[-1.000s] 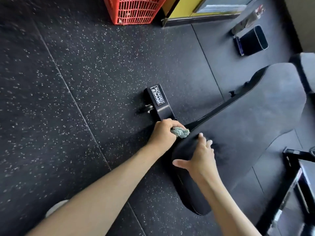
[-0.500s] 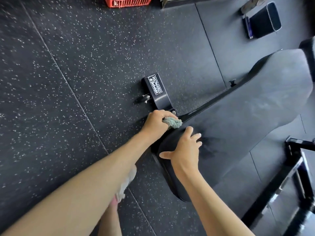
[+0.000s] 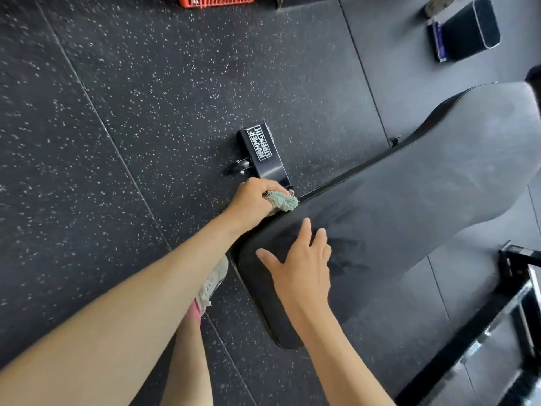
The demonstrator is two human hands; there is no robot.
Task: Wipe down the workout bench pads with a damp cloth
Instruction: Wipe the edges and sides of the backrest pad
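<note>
**Left grip, clenched on cloth**

Bunched grey-green cloth sticks out past the knuckles, touching the edge of the black padded surface. Just right of it, the right grip is released, fingers flat on that surface. Just beyond the left grip: black frame foot, labelled HAMMER STRENGTH.

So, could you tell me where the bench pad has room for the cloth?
The bench pad is bare beyond the right hand, toward its far end. Its near end is crowded: right hand flat, left hand gripping the cloth at the edge.
</note>
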